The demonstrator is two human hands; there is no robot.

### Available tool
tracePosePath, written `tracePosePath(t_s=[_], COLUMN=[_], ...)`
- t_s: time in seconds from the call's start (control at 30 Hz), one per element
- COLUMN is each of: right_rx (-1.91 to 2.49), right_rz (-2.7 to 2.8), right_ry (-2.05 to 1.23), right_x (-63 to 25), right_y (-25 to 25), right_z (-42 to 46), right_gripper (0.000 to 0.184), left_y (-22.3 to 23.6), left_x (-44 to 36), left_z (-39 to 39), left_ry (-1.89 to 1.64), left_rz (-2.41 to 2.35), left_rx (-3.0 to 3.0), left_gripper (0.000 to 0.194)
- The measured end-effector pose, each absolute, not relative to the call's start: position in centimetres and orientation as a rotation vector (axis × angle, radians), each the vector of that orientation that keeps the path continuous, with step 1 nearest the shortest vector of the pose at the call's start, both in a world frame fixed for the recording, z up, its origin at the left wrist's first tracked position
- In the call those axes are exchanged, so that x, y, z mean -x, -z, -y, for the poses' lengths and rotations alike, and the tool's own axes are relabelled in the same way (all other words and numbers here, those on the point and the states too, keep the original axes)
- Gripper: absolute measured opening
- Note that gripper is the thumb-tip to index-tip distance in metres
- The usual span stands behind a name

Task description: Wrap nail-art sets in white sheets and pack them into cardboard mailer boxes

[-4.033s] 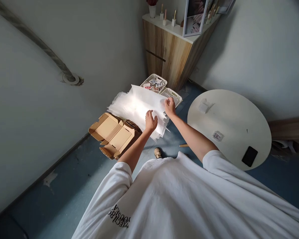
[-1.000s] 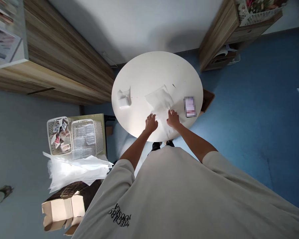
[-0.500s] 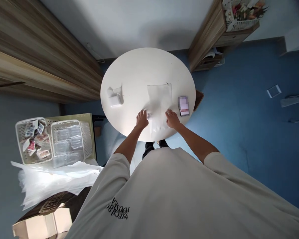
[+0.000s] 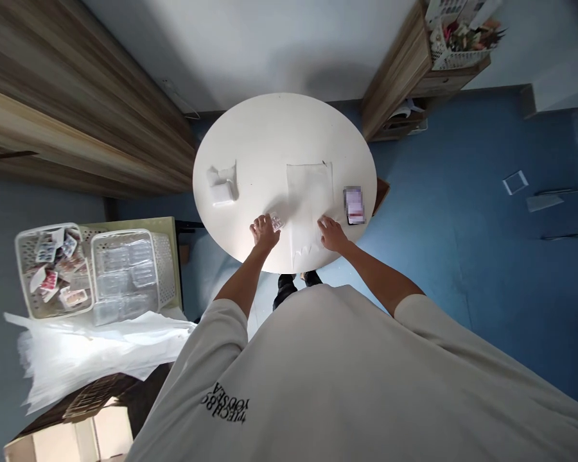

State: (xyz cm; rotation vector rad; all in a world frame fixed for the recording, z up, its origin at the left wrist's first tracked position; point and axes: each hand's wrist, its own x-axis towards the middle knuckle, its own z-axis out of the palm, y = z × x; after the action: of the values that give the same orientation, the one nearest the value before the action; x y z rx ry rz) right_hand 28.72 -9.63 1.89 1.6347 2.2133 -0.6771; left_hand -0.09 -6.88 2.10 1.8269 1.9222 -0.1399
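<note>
A thin white sheet (image 4: 309,199) lies flat on the round white table (image 4: 279,135). My right hand (image 4: 332,233) rests on the sheet's near right corner, fingers stretched flat. My left hand (image 4: 264,232) is just left of the sheet, fingers closed on a small clear plastic case (image 4: 275,222). A phone (image 4: 354,205) lies right of the sheet. A small white plastic piece (image 4: 223,187) sits at the table's left.
Two white baskets (image 4: 96,269) with small packets and clear cases stand on a low stand at the left. A stack of white sheets (image 4: 101,356) lies over cardboard boxes (image 4: 72,436) below them. Wooden cabinets (image 4: 77,128) line the left and back right. The floor is blue.
I turned from the sheet stack to the round table and laid one sheet flat there. My left hand has come off the sheet and now holds a small clear case beside it.
</note>
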Motion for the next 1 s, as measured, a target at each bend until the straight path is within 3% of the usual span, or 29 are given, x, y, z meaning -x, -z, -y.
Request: tracePosePath(t_s=[0.27, 0.57, 0.7, 0.87, 1.0], right_rx=[-1.661, -1.623, -1.629, -1.633, -1.655], right_rz=[-2.359, -2.421, -2.413, -2.426, -2.415], right_ry=[0.738, 0.782, 0.712, 0.694, 0.708], right_x=[-25.7, -29.2, -29.3, -28.9, -28.6], right_y=[-1.1, -0.4, 0.1, -0.1, -0.6], right_z=[10.5, 13.4, 13.7, 13.4, 12.7], right_gripper=[0.061, 0.046, 0.045, 0.036, 0.027], left_y=[-2.4, -0.4, -0.4, -0.8, -1.1], left_x=[-3.8, -7.9, -7.8, -5.7, -2.6], left_z=[7.7, 8.1, 7.9, 8.8, 10.1], left_ry=[0.071, 0.121, 0.102, 0.004, 0.053], left_rz=[-1.601, -1.537, -1.530, -1.582, -1.593], left_rx=[-1.992, -2.046, -2.061, -2.000, -2.006], left_gripper=[0.081, 0.080, 0.085, 0.067, 0.071])
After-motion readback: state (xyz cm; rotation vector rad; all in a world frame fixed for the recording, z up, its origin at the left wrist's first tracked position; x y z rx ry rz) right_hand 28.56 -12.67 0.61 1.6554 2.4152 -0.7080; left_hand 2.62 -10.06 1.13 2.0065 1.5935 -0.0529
